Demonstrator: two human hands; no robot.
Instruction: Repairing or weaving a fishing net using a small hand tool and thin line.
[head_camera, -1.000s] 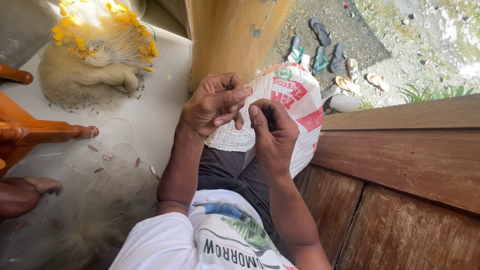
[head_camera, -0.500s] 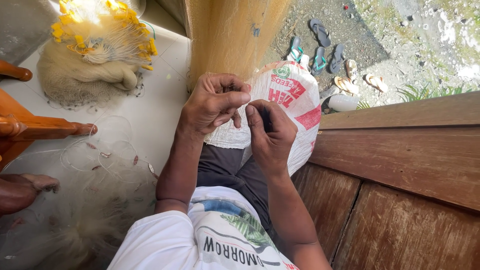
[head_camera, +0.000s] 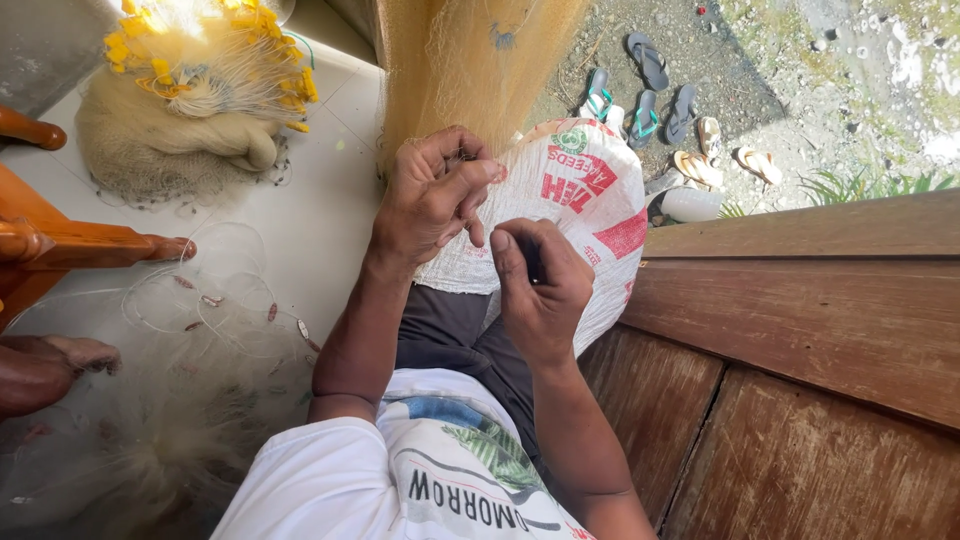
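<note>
Left hand (head_camera: 432, 195) fingers pinched on fine yellowish mesh fishing net (head_camera: 470, 60); right hand (head_camera: 540, 285) curled shut around small dark tool, over white woven plastic sack (head_camera: 590, 190).

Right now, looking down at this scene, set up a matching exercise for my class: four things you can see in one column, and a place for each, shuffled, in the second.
Things:
1. woven sack
2. bundled net with yellow floats
3. sandals
4. wooden wall

Places:
A. on the ground outside, top of view
B. under the left hand and right hand
C. along the right side
D. on the white floor, top left

Pairs: 1-B, 2-D, 3-A, 4-C
</note>
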